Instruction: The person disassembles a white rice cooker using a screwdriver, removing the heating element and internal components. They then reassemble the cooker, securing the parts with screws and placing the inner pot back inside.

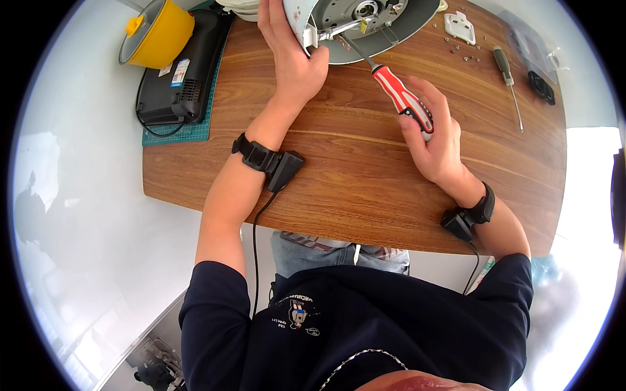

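Observation:
A rice cooker body, pale outside with its metal innards exposed, lies tipped on its side at the far middle of the table. My left hand grips the near left edge of its shell, the thumb bent by the rim. In my right hand is a screwdriver with a red and white handle, the fingers wrapped round its rear end. Its shaft points up and left into the cooker's open side, next to a bright metal rod and some wiring. Whether the tip sits in a screw is too small to tell.
Small loose screws are scattered right of the cooker, near a white plastic piece. Further right lie a second screwdriver, a black oval part and a clear plastic box. Back left, a yellow pot rests on a black appliance.

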The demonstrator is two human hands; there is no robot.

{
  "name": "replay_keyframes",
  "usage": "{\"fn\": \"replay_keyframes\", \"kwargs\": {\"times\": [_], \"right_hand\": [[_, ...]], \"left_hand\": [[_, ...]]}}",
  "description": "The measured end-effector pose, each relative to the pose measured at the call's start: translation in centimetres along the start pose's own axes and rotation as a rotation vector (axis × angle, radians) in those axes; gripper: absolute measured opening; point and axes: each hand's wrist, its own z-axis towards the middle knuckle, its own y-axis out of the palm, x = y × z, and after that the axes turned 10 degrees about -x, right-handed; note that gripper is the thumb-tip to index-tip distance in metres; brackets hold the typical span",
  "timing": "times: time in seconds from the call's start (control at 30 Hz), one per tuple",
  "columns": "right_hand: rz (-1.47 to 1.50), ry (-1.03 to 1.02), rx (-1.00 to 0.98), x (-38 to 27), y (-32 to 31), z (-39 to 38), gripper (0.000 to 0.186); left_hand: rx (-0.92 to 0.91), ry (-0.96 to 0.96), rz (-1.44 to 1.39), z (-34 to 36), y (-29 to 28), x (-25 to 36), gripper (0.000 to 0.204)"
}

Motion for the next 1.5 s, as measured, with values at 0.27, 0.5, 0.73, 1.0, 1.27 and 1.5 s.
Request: {"fn": "replay_keyframes", "kwargs": {"times": [0.27,0.5,0.73,1.0,1.27,1.5], "right_hand": [[-0.307,-0.258,0.067,-1.0,0.1,0.8,0.052],[-0.037,-0.080,-0.026,-1.1,0.2,0.3,0.067],[-0.122,-0.110,0.014,-0.4,0.4,0.2,0.063],[-0.340,-0.163,-0.071,-1.3,-0.2,0.6,0.066],[0.027,-0.017,-0.016,-1.3,0.5,0.0,0.063],[-0.422,-0.206,-0.032,-1.2,-0.3,0.4,0.044]], "left_hand": [[-0.023,-0.003,-0.004,0.1,-0.7,-0.1,0.095],[-0.019,-0.007,0.040,0.0,-0.5,0.2,0.095],[-0.028,0.005,0.038,0.0,-0.6,0.1,0.096],[-0.022,-0.005,0.019,0.0,-0.6,0.1,0.096],[-0.028,-0.015,0.034,0.0,-0.6,0.3,0.097],[-0.020,-0.015,0.033,-0.1,-0.6,0.1,0.096]]}}
